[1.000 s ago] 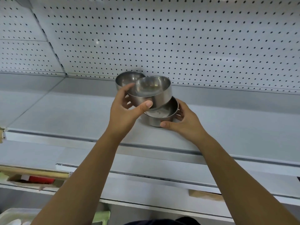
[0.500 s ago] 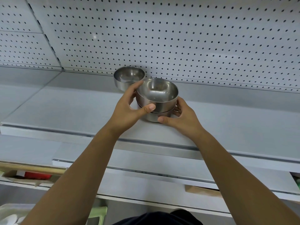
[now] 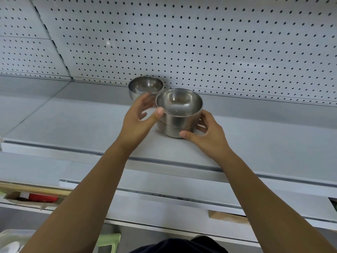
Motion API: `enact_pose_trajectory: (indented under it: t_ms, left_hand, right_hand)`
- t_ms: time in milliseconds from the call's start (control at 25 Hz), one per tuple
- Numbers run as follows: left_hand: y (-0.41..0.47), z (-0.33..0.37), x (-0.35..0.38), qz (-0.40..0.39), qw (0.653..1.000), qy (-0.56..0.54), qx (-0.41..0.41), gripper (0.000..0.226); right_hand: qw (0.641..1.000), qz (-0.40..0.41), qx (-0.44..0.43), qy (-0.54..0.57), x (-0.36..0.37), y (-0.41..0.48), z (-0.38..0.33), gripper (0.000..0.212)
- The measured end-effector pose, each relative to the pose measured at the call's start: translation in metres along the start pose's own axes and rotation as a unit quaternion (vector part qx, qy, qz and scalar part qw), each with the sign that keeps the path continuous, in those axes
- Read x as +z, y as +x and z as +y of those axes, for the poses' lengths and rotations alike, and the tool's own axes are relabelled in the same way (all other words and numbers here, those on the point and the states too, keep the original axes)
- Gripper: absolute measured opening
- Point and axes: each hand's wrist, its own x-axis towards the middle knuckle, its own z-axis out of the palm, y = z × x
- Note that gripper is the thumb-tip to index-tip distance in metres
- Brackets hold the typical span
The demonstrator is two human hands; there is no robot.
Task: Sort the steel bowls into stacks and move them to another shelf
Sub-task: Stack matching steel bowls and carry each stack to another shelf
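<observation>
Centre frame: top bowl (image 3: 179,106) sits nested in bottom bowl (image 3: 175,131) on the grey shelf (image 3: 73,125). Right hand (image 3: 206,132) curls round the bottom bowl, thumb in front, probably steadying it. Left hand (image 3: 140,117) is loose and spread, thumb tip at the top bowl's rim, gripping nothing. Third bowl (image 3: 145,86) stands alone just behind, up-left, by the pegboard (image 3: 200,42). Both visible insides are empty.

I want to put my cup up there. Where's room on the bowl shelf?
The shelf is bare right of the stack, past the right hand, and left of the lone bowl. It's crowded between them, where the left hand is.
</observation>
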Motion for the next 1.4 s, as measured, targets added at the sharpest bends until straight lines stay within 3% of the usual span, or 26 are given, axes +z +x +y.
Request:
enact_pose_trajectory:
  t_ms: [120, 200, 480, 560, 920, 1200, 1400]
  left_hand:
    - [0.014, -0.007, -0.006, 0.137, 0.990, 0.013, -0.019, 0.065]
    - [0.030, -0.011, -0.012, 0.177, 0.983, 0.032, -0.041, 0.069]
    - [0.074, -0.041, -0.035, 0.095, 0.990, 0.064, -0.086, 0.070]
    - [0.076, -0.046, -0.036, 0.078, 0.990, 0.078, -0.083, 0.061]
    - [0.075, -0.047, -0.028, 0.148, 0.984, 0.060, -0.081, 0.028]
    - [0.051, -0.017, -0.028, 0.162, 0.986, -0.002, -0.030, 0.030]
    - [0.034, 0.029, -0.041, 0.150, 0.986, -0.043, 0.062, 0.030]
  right_hand:
    - [1.000, 0.013, -0.003, 0.006, -0.002, -0.001, 0.002, 0.087]
    - [1.000, 0.003, -0.005, 0.003, -0.003, 0.000, 0.002, 0.087]
    - [0.999, -0.052, 0.018, -0.003, -0.003, 0.001, 0.001, 0.110]
    - [0.999, -0.047, 0.019, -0.010, -0.003, 0.002, 0.002, 0.109]
    - [0.999, -0.026, 0.029, -0.006, -0.002, 0.005, 0.004, 0.103]
    - [0.999, -0.041, 0.027, -0.003, -0.006, 0.006, 0.004, 0.103]
    - [0.999, -0.043, 0.027, 0.001, -0.006, 0.005, 0.004, 0.103]
